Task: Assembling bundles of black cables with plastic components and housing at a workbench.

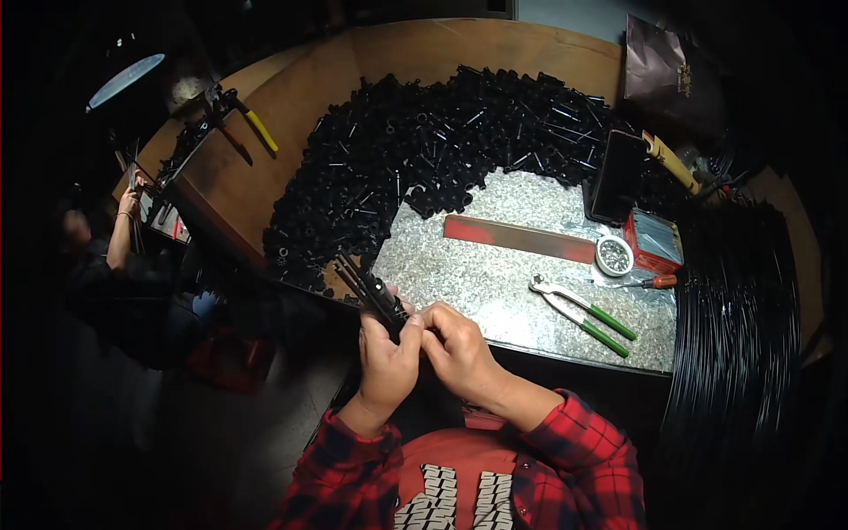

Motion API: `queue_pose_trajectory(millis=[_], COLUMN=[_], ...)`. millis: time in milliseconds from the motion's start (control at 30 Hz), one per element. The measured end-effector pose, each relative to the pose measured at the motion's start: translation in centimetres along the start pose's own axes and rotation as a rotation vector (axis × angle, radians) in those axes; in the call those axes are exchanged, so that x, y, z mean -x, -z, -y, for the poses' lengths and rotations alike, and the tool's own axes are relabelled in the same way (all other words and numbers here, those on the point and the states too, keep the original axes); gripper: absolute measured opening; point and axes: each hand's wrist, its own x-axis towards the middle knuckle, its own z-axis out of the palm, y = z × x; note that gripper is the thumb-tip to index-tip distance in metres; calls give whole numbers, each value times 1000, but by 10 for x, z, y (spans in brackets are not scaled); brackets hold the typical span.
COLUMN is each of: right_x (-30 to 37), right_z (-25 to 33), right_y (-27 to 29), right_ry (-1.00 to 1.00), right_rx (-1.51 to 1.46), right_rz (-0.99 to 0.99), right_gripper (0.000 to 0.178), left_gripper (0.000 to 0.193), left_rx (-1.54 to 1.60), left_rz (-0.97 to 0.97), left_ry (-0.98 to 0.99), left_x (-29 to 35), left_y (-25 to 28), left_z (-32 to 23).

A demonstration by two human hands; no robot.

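Note:
My left hand (pixel 385 364) is wrapped round a bundle of thin black rods (pixel 366 290), whose ends point up and away to the left. Among the rods, close to my fingers, is a short black piece with a shiny spot. Pressed against the near end of the bundle, my right hand (pixel 456 350) has its thumb and fingers pinched together beside the left thumb. Whatever is in that pinch is too small and hidden to make out. Both hands are raised at the front edge of the speckled worktop (pixel 424 270).
A large heap of small black parts (pixel 424 141) fills the back, inside a wooden wall (pixel 415 46). Green-handled pliers (pixel 583 318), a red-brown bar (pixel 519 240), a white cup (pixel 614 255) and a screwdriver (pixel 658 282) lie rightward. Long black rods (pixel 729 327) hang far right. Another person's hand (pixel 129 201) shows left.

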Motion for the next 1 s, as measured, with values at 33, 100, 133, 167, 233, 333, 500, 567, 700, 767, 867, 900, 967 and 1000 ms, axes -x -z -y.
queue_pose_trajectory(millis=[33, 100, 133, 167, 233, 333, 500, 567, 700, 767, 867, 900, 967, 1000], right_x=[-1, -1, -1, 0, -1, 0, -4, -4, -5, -8, -9, -8, -5, -5], right_z=[1, 0, -2, -5, -8, -15, -13, -15, -20, -18, -23, -25, -20, -17], right_y=[1, 2, 2, 3, 5, 6, 9, 9, 10, 15, 20, 23, 30, 36], right_ry=[5, -37, -34, -96, -156, -309, -551, -562, -581, -589, -585, -574, -546, -513], right_rx=[0, -4, -6, -47, -88, -148, -321, -360, -449, -453, -489, -521, -487, -461], right_rz=[0, 44, 47, 60, 75, 111, 269, 284, 320, 342, 354, 347, 339, 347], right_gripper=[17, 15, 15, 15, 16, 17, 15, 16, 17, 18, 19, 20, 22, 24], left_gripper=[35, 34, 31, 29, 27, 26, 24, 18, 14, 12, 11, 11, 14, 15], left_rx=[-16, -94, -153, -209, -172, -148, -143, -158, -152, -130, -158, -148, -206, -152], left_rz=[19, 43, 76, 112, 105, 112, 118, 126, 143, 170, 165, 173, 216, 217], left_ry=[-8, -55, -68, -80, -74, -79, -86, -88, -107, -112, -157, -160, -197, -172], left_x=[-1, -3, -3, -4, -5, -6, -6, -6, -7, -7, -8, -8, -6, -3], left_y=[5, 12, 15, 16, 16, 17, 24, 26, 26, 24, 18, 15, 12, 10], left_z=[2, -1, -3, -4, -3, 0, 0, -1, -4, -7, -4, -3, -2, -2])
